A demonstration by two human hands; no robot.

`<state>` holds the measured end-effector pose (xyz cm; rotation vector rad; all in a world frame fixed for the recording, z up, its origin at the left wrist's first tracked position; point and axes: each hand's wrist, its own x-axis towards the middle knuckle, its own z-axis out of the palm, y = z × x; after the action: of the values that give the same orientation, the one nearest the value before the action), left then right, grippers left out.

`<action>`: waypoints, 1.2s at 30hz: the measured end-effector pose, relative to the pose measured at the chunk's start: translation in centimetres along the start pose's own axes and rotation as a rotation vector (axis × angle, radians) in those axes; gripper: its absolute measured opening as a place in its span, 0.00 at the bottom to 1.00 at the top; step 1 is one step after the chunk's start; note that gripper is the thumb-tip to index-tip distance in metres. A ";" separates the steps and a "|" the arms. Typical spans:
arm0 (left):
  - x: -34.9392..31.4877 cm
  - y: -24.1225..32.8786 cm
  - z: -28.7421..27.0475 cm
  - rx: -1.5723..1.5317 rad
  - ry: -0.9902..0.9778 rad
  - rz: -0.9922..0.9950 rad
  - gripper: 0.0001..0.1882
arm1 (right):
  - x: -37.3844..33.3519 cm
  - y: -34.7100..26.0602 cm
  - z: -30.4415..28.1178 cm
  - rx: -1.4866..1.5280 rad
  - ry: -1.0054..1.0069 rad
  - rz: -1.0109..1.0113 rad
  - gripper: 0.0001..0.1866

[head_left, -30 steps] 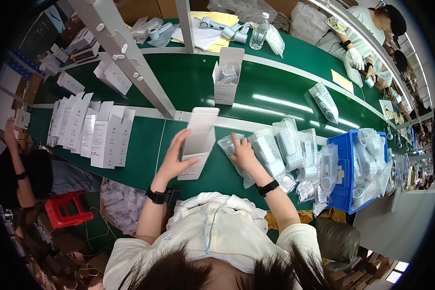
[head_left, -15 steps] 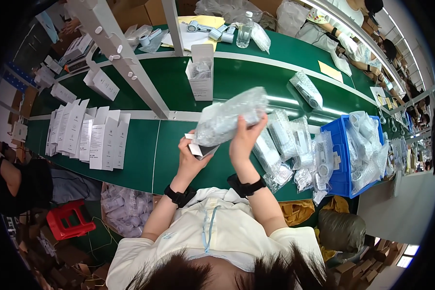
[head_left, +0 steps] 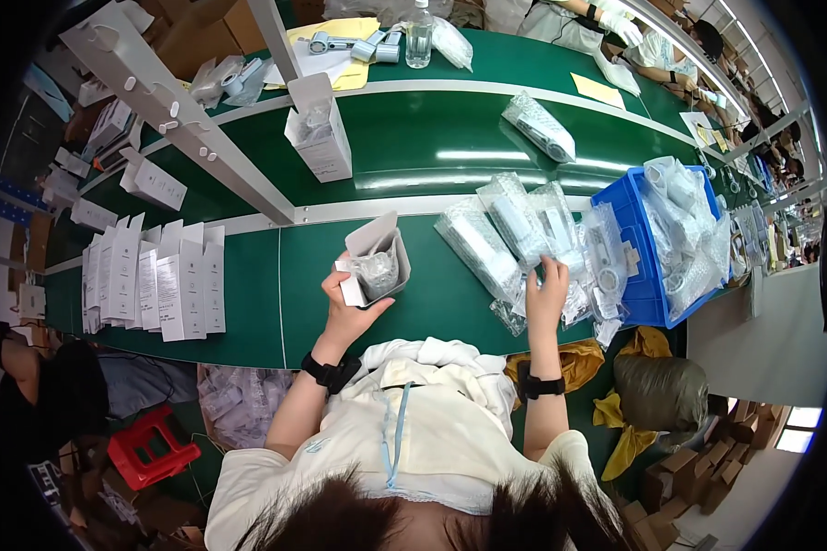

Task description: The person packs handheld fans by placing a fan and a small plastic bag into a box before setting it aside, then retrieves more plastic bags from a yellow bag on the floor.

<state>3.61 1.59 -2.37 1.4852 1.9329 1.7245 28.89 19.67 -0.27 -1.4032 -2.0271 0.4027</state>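
My left hand [head_left: 347,315] is wrapped round an open white box [head_left: 373,235], tilted so that its mouth shows. Inside the box sits a bubble-wrapped item [head_left: 374,270]. My right hand [head_left: 547,289] is at the near side of a group of bubble-wrapped packages [head_left: 480,246] on the green table. Its fingers are curled together beside small clear plastic bags [head_left: 508,316]; what they pinch, if anything, is hidden. One more bubble-wrapped package [head_left: 539,127] lies farther back.
A blue bin [head_left: 646,275] full of bubble-wrapped packages stands at the right. White boxes [head_left: 181,292] are lined up at the left. Farther back are an open filled box [head_left: 326,151], a grey metal post [head_left: 188,119] and a water bottle [head_left: 419,39]. Other people work at the far right.
The bubble-wrapped item, held over the box by my right hand before, is now inside it. My right hand has let it go and moved right to the packages.
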 end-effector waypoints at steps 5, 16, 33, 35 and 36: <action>1.5 3.8 -2.0 0.119 0.000 -0.079 0.35 | -3.2 7.0 1.2 -0.263 -0.319 0.030 0.19; 4.0 5.6 -3.2 0.326 0.036 -0.250 0.10 | 0.2 -2.2 -4.4 0.143 -0.148 -0.031 0.11; 6.0 4.0 -8.1 0.223 0.204 -0.293 0.17 | 1.8 -16.7 4.8 0.108 -0.664 -1.293 0.25; 6.3 2.2 -14.4 0.915 0.395 -0.149 0.30 | 2.1 -15.1 6.0 0.524 -0.563 -0.966 0.42; 6.1 1.0 -18.3 1.250 0.431 -0.156 0.38 | 2.3 -14.4 6.6 0.722 -0.504 -0.797 0.50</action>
<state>-11.12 -6.31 7.25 1.0884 3.5543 0.6860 13.65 16.95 3.72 -0.0232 -2.2652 1.0435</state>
